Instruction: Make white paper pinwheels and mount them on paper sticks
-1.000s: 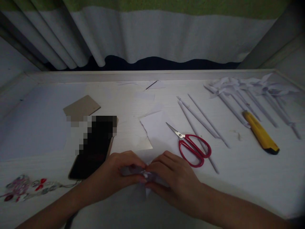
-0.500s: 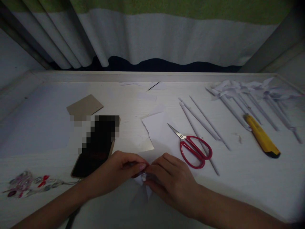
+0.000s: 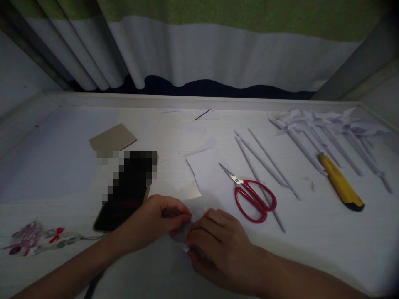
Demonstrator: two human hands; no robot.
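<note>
Near the table's front, my left hand (image 3: 160, 218) pinches a small piece of white paper (image 3: 186, 227) between thumb and fingers. My right hand (image 3: 218, 238) is closed on the same paper from the right, its fingers curled. Much of the paper is hidden by the fingers, so its exact shape cannot be made out. Just beyond my hands lies a torn white sheet (image 3: 208, 168). To the right of it, red-handled scissors (image 3: 249, 193) rest with blades together, across a thin rolled paper stick (image 3: 254, 160).
A phone (image 3: 129, 195) with beaded charms (image 3: 40, 238) lies left, below a brown card (image 3: 114, 137). Rolled paper sticks with crumpled white paper tops (image 3: 318, 120) lie at the right, beside a yellow utility knife (image 3: 341, 182). A curtain (image 3: 202, 50) hangs behind the table.
My right hand has turned and shifted slightly down around the paper. Less of the pointed white paper shows below my fingers. The view has tilted a little.
</note>
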